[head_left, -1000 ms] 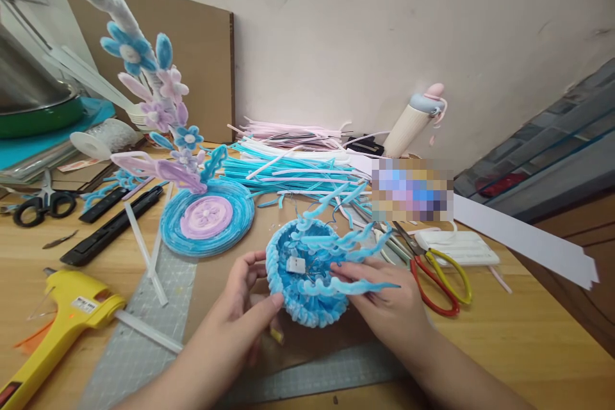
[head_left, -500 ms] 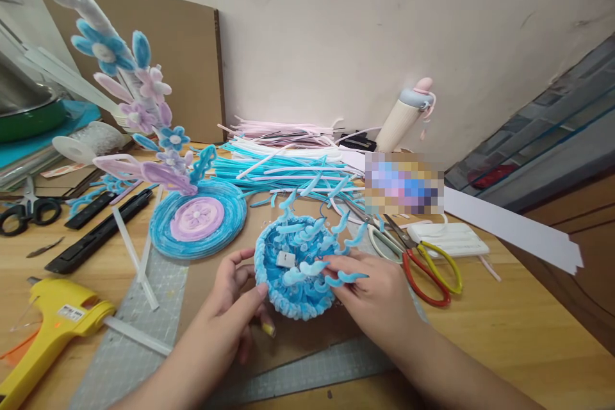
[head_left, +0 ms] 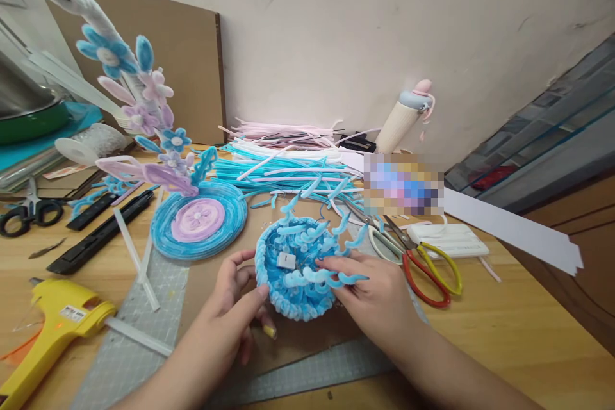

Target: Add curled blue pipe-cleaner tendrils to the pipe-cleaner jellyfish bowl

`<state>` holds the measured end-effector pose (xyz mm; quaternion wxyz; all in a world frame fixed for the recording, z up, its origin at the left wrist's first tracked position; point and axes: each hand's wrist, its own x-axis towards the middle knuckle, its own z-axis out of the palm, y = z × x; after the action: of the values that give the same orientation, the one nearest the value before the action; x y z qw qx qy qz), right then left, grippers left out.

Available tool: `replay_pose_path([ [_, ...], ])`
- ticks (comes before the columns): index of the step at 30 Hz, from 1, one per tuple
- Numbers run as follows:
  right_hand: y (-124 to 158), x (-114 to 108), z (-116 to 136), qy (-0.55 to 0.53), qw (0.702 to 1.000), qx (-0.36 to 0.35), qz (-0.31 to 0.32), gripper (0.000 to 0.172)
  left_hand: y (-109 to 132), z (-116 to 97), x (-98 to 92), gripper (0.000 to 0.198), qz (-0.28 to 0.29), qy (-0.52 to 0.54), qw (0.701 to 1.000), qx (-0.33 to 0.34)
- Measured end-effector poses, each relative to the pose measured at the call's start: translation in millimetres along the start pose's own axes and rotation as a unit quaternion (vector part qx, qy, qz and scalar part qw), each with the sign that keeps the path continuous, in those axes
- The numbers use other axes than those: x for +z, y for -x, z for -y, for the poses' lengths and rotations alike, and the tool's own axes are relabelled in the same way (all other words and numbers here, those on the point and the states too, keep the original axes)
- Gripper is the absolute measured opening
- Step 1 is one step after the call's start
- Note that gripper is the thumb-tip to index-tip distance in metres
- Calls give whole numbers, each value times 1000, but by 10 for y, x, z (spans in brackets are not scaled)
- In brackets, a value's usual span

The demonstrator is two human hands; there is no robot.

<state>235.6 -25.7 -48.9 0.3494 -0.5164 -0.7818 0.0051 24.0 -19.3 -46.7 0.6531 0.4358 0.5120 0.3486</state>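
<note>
A round, bowl-shaped piece of fuzzy blue pipe cleaners (head_left: 300,311) lies with its hollow side up between my hands. Curly light-blue strands (head_left: 307,277) rise from inside it and hang over its right side. Within the hollow sits a small white box (head_left: 286,261), with thin wires near it. My left hand (head_left: 240,301) is closed on the left rim, thumb on the near edge. Over the right rim, my right hand (head_left: 372,282) has its index fingertip inside the hollow and its thumb lower, among the curls. Its other fingers are partly hidden.
Cardboard (head_left: 259,359) lies under the bowl on a grey cutting mat (head_left: 129,359). A yellow glue gun (head_left: 62,317) is at left. Behind stand a pipe-cleaner flower stem on a round blue base (head_left: 161,240) and bundled pipe cleaners (head_left: 288,170). Red-and-yellow-handled pliers (head_left: 427,278) lie right.
My right index fingertip has shifted slightly inside the bowl, and the nearby curls have moved a little. My left hand keeps its hold on the rim. The camera view has shifted slightly.
</note>
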Motion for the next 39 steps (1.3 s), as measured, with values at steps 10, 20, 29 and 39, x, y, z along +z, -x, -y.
replay_pose_path([
  [10,-6,2,-1,4,1000,1,4,26,-19,17,-19,59,-2,-2,1000,-3],
  [20,-4,-3,3,-1,1000,-1,1,26,4,-15,4,55,-5,-14,1000,-2],
  [29,-2,4,2,5,1000,8,3,26,-2,-1,-6,56,-7,-10,1000,-4],
  [39,-7,-6,5,-2,1000,7,4,26,4,-12,-4,55,-3,-12,1000,-5],
])
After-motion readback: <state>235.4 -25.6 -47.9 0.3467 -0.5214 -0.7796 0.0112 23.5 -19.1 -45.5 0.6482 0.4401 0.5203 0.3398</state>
